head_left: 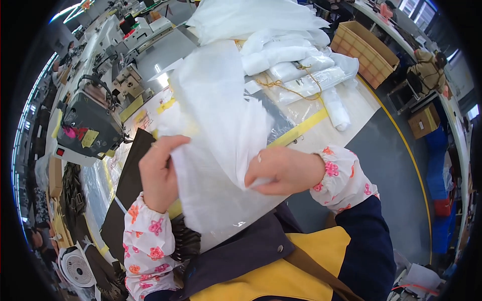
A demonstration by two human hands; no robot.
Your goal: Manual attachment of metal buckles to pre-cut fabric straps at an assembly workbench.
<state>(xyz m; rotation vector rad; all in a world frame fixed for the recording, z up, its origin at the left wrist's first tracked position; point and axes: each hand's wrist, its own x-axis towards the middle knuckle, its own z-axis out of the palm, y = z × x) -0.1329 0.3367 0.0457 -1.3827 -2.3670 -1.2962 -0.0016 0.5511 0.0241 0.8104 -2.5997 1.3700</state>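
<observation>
Both my hands hold one thin white translucent bag (216, 115) that lies over the work table in front of me. My left hand (159, 170) pinches its left edge with the fingers curled over the film. My right hand (283, 170) grips a fold at its lower right side. The bag stretches from my chest up toward the back of the table. Both wrists wear white sleeve covers printed with pink and orange flowers.
An industrial sewing machine (90, 120) stands at the left. Rolled white bags tied with tan string (291, 70) are piled at the back. A dark cloth strip (128, 185) lies by my left arm. A wicker crate (364, 52), a seated person (427, 70) and a small fan (76, 268) surround the table.
</observation>
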